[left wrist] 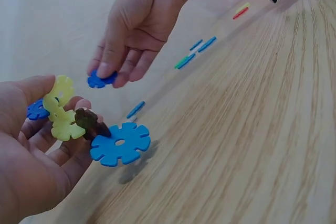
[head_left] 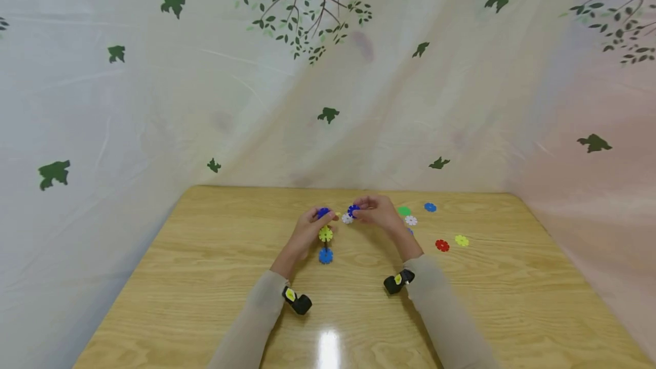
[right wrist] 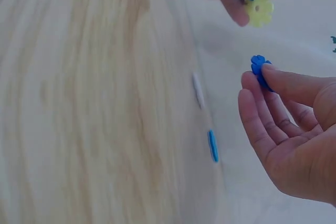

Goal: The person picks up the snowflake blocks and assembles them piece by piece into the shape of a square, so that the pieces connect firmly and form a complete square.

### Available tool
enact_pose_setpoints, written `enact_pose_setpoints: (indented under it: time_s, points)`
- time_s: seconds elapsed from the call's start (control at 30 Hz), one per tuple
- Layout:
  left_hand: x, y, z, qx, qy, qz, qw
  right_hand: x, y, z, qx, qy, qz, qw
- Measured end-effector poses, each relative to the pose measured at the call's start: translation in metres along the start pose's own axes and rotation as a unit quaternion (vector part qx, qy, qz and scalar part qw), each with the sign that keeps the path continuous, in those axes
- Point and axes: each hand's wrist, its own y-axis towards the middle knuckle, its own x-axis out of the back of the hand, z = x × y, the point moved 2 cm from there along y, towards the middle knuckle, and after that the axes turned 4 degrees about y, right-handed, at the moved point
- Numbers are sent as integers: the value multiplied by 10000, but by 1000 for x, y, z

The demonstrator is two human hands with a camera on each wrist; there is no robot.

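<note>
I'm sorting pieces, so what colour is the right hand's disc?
The disc is dark blue, clearest in the left wrist view.

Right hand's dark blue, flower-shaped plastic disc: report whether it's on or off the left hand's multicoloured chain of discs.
Off. Both wrist views show a gap between the dark blue disc and the chain in the left hand.

Plain, pale beige sleeves cover the forearms, lightly creased; at the cuffs sit two small, blocky black cameras, each bearing a bright yellow patch; left hand and right hand are bare
</note>
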Motion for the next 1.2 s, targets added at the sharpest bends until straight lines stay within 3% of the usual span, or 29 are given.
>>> enact_pose_setpoints:
  time_s: [0.17,0.53,1.2]
  points:
    - [1,2,2,50,-152,-38,9999,-10,-5,5,194,422,-198,9987]
    - [2,3,1,64,-448,-101,9989,-24,-8,11,464,759,-117,9960]
    - [0,-1,-3,-68,-248,104,9996,-33,-9,9,587,1066,-255,9922]
